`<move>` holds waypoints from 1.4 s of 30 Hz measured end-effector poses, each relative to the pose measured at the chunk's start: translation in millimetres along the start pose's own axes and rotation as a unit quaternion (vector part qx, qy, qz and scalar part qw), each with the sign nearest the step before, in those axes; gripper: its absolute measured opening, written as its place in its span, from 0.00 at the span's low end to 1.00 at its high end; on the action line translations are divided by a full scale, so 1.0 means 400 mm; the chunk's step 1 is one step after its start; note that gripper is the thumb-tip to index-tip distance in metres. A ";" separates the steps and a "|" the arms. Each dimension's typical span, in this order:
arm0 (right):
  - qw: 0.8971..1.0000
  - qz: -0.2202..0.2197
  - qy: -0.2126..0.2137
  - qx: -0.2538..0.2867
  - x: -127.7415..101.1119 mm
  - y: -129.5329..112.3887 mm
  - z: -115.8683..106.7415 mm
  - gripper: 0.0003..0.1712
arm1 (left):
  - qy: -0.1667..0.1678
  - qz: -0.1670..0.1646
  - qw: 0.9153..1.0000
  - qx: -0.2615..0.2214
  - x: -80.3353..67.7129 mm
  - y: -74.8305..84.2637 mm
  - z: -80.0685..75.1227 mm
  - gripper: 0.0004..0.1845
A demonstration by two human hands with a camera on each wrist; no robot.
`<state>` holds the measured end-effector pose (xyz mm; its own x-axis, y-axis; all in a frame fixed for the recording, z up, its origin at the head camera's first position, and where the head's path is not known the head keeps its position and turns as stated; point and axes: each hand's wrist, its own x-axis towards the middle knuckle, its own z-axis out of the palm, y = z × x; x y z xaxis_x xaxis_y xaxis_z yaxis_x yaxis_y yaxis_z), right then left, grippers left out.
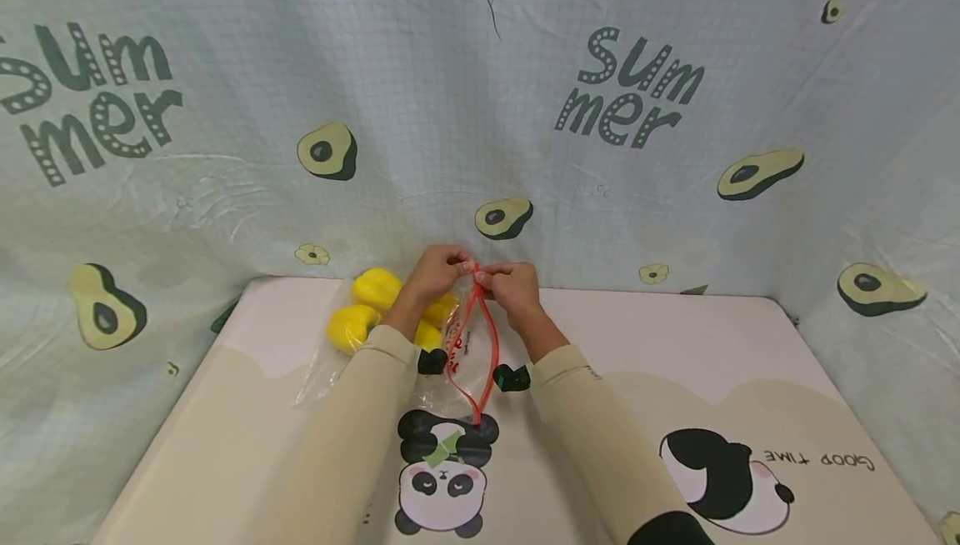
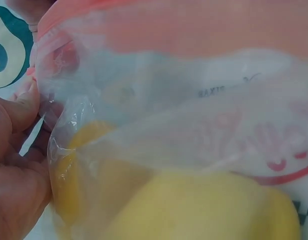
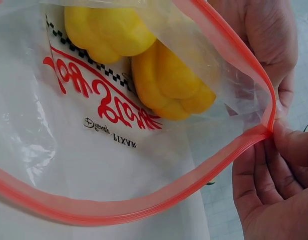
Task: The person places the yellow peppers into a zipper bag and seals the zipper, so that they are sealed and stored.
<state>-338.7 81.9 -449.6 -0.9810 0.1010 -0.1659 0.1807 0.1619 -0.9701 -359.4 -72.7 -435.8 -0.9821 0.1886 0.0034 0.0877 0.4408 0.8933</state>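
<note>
A clear plastic zip bag [image 3: 33,130] with a red zip edge [image 3: 143,212] lies on its side, its mouth gaping toward me. Several yellow bell peppers [image 1: 375,288] are inside, toward the left; two bell peppers [image 3: 174,82] show through the mouth in the right wrist view. At the far end of the mouth, my left hand [image 1: 435,272] pinches the zip corner between thumb and finger. My right hand [image 1: 513,288] pinches the same corner from the right, almost touching the left. Close up, the left hand [image 2: 18,185] is beside the clouded film, with its fingertips partly hidden.
Under the bag is a pale table [image 1: 645,332] printed with a panda [image 1: 442,495] and a dog [image 1: 727,482]. A light curtain [image 1: 420,112] with avocado prints hangs along the table's far edge, right behind both hands.
</note>
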 end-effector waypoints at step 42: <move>1.000 0.017 -0.014 -0.004 -0.011 0.015 0.000 0.13 | 0.015 -0.052 0.999 0.008 -0.012 0.012 -0.001 0.12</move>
<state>-333.3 82.5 -454.5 -0.9760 0.0791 -0.2031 0.2139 0.1675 -0.9624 -354.5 -71.7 -431.2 -0.9905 0.1157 -0.0747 -0.0117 0.4699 0.8826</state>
